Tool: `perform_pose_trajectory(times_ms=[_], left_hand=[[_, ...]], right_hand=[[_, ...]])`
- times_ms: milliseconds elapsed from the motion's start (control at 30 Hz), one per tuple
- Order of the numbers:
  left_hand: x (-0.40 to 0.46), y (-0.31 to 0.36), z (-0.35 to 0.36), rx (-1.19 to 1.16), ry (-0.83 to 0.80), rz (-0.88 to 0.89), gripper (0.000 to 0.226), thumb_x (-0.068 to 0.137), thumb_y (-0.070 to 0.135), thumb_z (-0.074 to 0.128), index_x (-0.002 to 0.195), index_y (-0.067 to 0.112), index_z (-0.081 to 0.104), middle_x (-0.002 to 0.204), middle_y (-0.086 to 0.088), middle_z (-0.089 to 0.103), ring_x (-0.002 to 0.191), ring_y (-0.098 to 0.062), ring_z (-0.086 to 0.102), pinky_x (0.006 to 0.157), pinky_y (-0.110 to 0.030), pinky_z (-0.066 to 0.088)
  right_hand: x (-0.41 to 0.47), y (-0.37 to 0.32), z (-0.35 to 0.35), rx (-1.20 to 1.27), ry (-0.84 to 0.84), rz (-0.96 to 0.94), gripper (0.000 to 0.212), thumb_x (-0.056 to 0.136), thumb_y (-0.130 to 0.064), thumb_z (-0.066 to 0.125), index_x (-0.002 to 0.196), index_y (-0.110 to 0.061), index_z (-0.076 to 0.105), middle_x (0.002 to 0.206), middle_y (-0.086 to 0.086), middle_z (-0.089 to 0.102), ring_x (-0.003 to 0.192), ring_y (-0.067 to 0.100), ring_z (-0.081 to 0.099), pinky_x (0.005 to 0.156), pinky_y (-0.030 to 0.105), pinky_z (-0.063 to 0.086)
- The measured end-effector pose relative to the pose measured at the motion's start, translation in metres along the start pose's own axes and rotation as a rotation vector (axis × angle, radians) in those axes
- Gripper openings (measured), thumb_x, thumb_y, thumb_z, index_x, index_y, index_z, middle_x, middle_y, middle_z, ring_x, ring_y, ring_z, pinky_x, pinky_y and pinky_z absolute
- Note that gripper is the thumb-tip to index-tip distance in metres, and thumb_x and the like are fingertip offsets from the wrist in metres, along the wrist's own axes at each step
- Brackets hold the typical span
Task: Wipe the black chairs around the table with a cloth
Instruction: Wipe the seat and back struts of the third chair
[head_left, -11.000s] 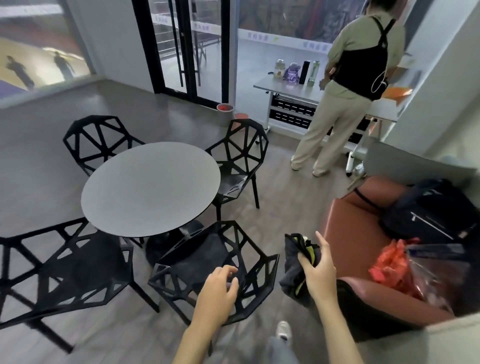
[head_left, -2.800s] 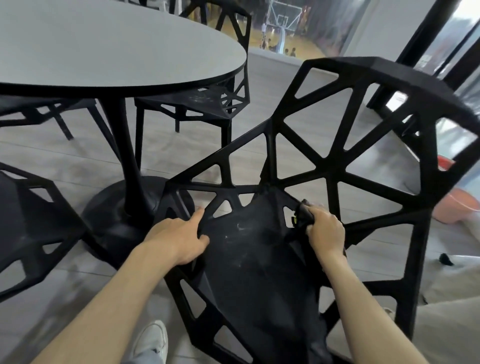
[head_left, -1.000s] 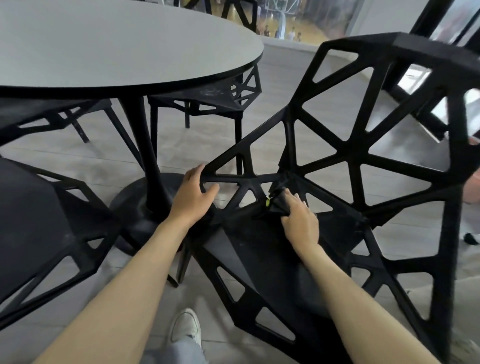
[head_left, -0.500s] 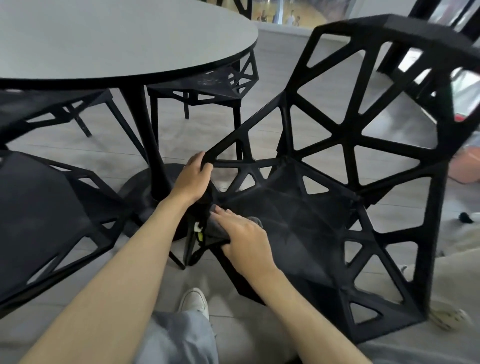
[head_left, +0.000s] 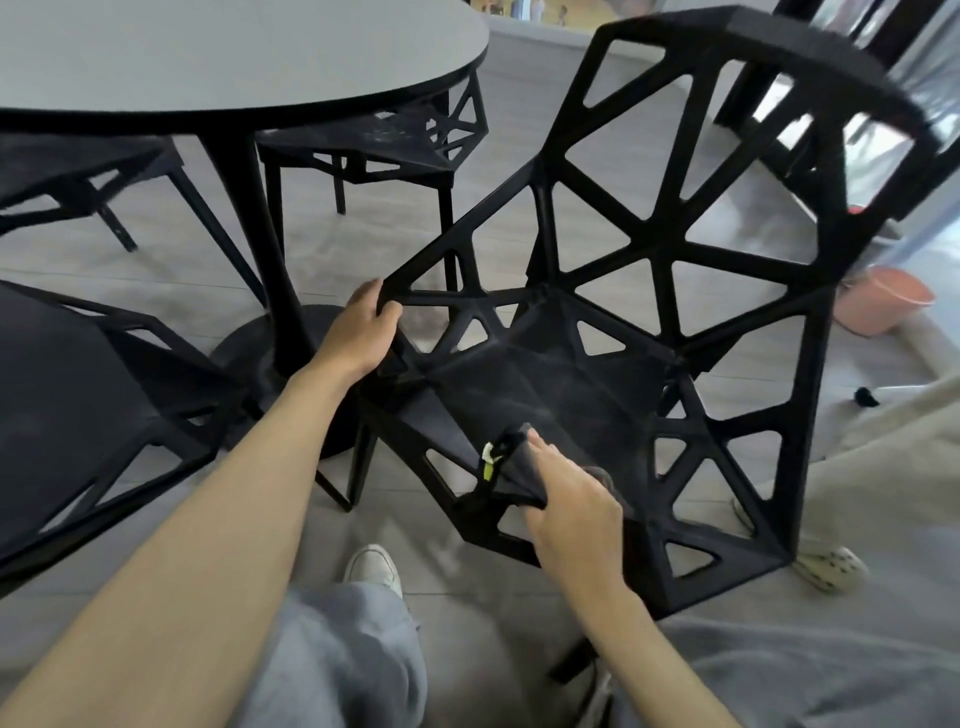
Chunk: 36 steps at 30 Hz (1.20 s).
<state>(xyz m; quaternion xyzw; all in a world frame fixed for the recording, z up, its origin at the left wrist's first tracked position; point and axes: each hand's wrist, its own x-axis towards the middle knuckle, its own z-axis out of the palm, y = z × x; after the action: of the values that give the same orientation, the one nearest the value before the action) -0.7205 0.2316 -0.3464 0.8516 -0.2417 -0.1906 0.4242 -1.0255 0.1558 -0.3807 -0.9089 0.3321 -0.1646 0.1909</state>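
**Holding the chair, wiping the seat**

On the left, another black chair (head_left: 78, 395), tucked near the round table (head_left: 218, 57). Looks hard and stiff too, with lots of holes between the bars.

In the middle, the chair (head_left: 649, 291) being cleaned, just beside the table's foot. Hard plastic or metal by the look of it, likely not very heavy, probably easy to tip or slide on the smooth floor. Best held by a thick bar at the edge, not by the thin ones.

Left hand (head_left: 363, 332) doing just that: fingers curled tight round a bar at the seat's left corner, thumb on top, keeping the chair steady.

Further right, the cloth (head_left: 511, 467): dark, soft and floppy, bunched up, with a small yellow tag. Lying on the front of the seat. Right hand (head_left: 571, 509) gripping it, fingers bent round the bunch, one fingertip poking forward on top, pressing it down on the seat.

Dusty grey smears showing on the seat.
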Motion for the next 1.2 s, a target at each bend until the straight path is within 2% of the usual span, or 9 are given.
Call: perform_pose_trajectory(times_ms=[100, 200, 300, 467, 667, 767, 900, 1100, 1200], left_hand=[[-0.001, -0.001, 0.003, -0.007, 0.001, -0.011, 0.065, 0.106, 0.041, 0.037, 0.166, 0.024, 0.02, 0.173, 0.005, 0.015, 0.157, -0.02, 0.023, 0.127, -0.042, 0.022], [-0.004, -0.001, 0.002, 0.007, -0.007, -0.017, 0.067, 0.103, 0.045, 0.037, 0.165, 0.027, 0.019, 0.173, 0.007, 0.015, 0.156, -0.022, 0.025, 0.125, -0.043, 0.024], [-0.007, -0.003, -0.001, 0.019, -0.031, -0.01, 0.067, 0.104, 0.047, 0.036, 0.166, 0.029, 0.017, 0.174, 0.009, 0.011, 0.158, -0.02, 0.019, 0.127, -0.043, 0.021], [-0.007, -0.005, -0.004, -0.023, -0.054, -0.034, 0.071, 0.1, 0.05, 0.036, 0.166, 0.028, 0.018, 0.173, 0.008, 0.014, 0.158, -0.019, 0.019, 0.127, -0.044, 0.02], [-0.006, -0.001, -0.002, -0.193, -0.007, -0.077, 0.074, 0.096, 0.047, 0.042, 0.164, 0.025, 0.027, 0.171, 0.006, 0.02, 0.155, -0.018, 0.025, 0.125, -0.037, 0.022], [-0.005, -0.002, -0.004, -0.286, -0.004, -0.116, 0.078, 0.089, 0.047, 0.044, 0.163, 0.025, 0.032, 0.169, 0.006, 0.027, 0.152, -0.016, 0.031, 0.126, -0.042, 0.026], [-0.004, -0.004, -0.002, -0.304, -0.01, -0.095, 0.062, 0.104, 0.032, 0.041, 0.164, 0.022, 0.028, 0.17, 0.004, 0.024, 0.153, -0.016, 0.028, 0.127, -0.041, 0.024], [-0.008, -0.004, -0.003, -0.272, -0.015, -0.082, 0.064, 0.103, 0.034, 0.041, 0.165, 0.024, 0.027, 0.171, 0.005, 0.022, 0.155, -0.015, 0.023, 0.128, -0.039, 0.02], [-0.009, -0.003, -0.004, -0.266, -0.002, -0.077, 0.062, 0.102, 0.033, 0.042, 0.162, 0.022, 0.032, 0.168, 0.003, 0.029, 0.152, -0.015, 0.029, 0.126, -0.038, 0.023]], right_hand=[[-0.003, 0.009, -0.005, 0.008, -0.022, -0.125, 0.079, 0.067, -0.009, 0.077, 0.141, -0.032, 0.062, 0.136, -0.016, 0.066, 0.124, 0.007, 0.062, 0.097, 0.027, 0.052], [0.036, 0.027, -0.012, -0.088, -0.053, -0.013, 0.066, 0.083, -0.015, 0.064, 0.145, -0.036, 0.056, 0.136, -0.015, 0.066, 0.117, 0.021, 0.065, 0.093, 0.036, 0.051], [0.045, 0.03, -0.012, -0.091, -0.01, 0.088, 0.068, 0.081, -0.01, 0.063, 0.145, -0.03, 0.057, 0.139, -0.008, 0.065, 0.118, 0.029, 0.065, 0.099, 0.039, 0.049], [-0.043, 0.057, -0.021, -0.011, 0.165, -0.133, 0.072, 0.074, 0.002, 0.076, 0.139, -0.026, 0.065, 0.139, -0.011, 0.065, 0.125, 0.008, 0.063, 0.103, 0.033, 0.051], [-0.067, 0.063, -0.015, -0.014, 0.225, -0.377, 0.061, 0.079, 0.0, 0.063, 0.134, -0.026, 0.07, 0.148, -0.012, 0.057, 0.14, 0.009, 0.051, 0.111, 0.039, 0.046], [-0.037, 0.019, 0.017, -0.065, 0.121, -0.561, 0.063, 0.076, -0.002, 0.062, 0.132, -0.029, 0.07, 0.149, -0.011, 0.056, 0.143, 0.015, 0.05, 0.115, 0.04, 0.042], [-0.012, -0.022, 0.052, -0.217, 0.0, -0.743, 0.04, 0.097, -0.017, 0.055, 0.132, -0.029, 0.068, 0.151, -0.007, 0.055, 0.145, 0.021, 0.045, 0.123, 0.041, 0.029], [-0.042, 0.063, -0.013, -0.307, -0.103, -0.942, 0.045, 0.098, -0.011, 0.055, 0.137, -0.029, 0.065, 0.159, -0.009, 0.045, 0.15, 0.02, 0.039, 0.12, 0.043, 0.036], [-0.063, 0.111, -0.047, -0.355, -0.165, -0.956, 0.052, 0.092, -0.007, 0.066, 0.139, -0.03, 0.064, 0.161, -0.01, 0.042, 0.152, 0.02, 0.035, 0.116, 0.046, 0.041]])
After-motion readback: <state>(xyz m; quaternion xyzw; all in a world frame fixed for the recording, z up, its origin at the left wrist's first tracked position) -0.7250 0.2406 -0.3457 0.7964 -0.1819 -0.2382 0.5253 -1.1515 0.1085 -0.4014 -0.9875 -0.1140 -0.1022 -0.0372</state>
